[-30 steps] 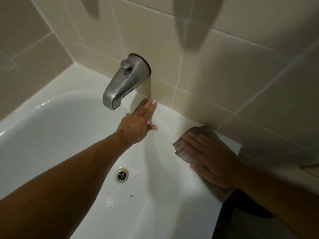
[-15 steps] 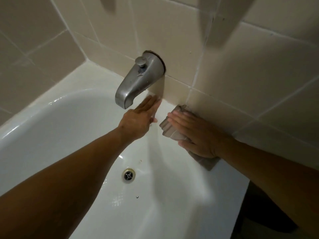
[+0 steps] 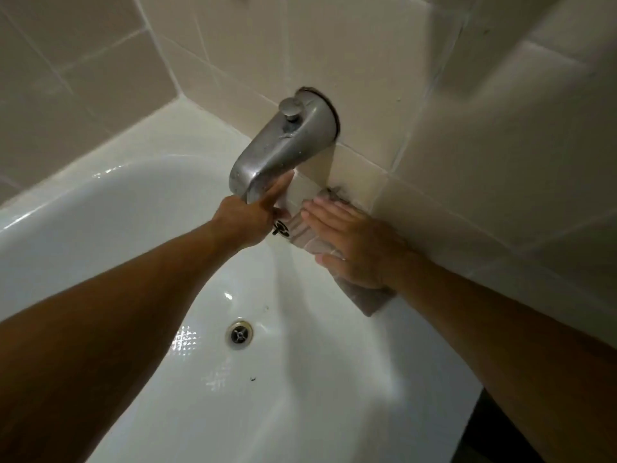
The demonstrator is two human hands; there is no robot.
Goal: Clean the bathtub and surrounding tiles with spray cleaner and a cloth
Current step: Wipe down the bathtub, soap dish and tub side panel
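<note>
Flat-palmed, my right hand [image 3: 354, 242] presses the cloth [image 3: 302, 230] down on the tub ledge; fingers straight and spread, nothing curled round it. Cloth is grey-brown, folded, lying just below and to the right of the spout [image 3: 280, 152], its far corner touching the wall tiles [image 3: 384, 95] where they meet the ledge. Its long axis runs along the ledge, from the tile joint under the spout back toward my right wrist, with a loose tail sticking out beneath the heel of the hand. My left hand [image 3: 250, 215] reaches in under the spout mouth, fingers straight, fingertips touching or nearly touching the spout's underside; it holds nothing. Whether it actually bears on the metal I cannot tell. Left hand sits just left of the cloth, almost touching its near edge, so either hand could take it, but the right is already on it. Judgement: the strip still to wipe lies directly under and behind the spout, so the cloth has to slide leftward along its own long axis, and the left hand is in that path. Bathtub [image 3: 83, 195] basin below the spout holds no standing water that I can see; a few dark specks lie near the drain [image 3: 239, 334], which is open. Overflow fitting [image 3: 279, 226] shows just between the two hands. No spray bottle in view.
</note>
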